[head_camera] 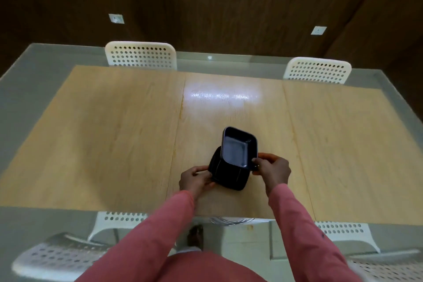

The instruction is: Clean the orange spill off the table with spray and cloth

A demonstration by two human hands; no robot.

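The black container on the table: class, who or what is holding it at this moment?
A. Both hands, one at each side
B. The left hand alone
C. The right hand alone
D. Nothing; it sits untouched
A: the left hand grips the black container at its left side and the right hand pinches its raised lid at the right.

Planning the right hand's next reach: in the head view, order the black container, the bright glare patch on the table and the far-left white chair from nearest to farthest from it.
From the right hand:
1. Black container, held, touching.
2. Glare patch, table centre, beyond.
3. Far-left white chair, across the table.
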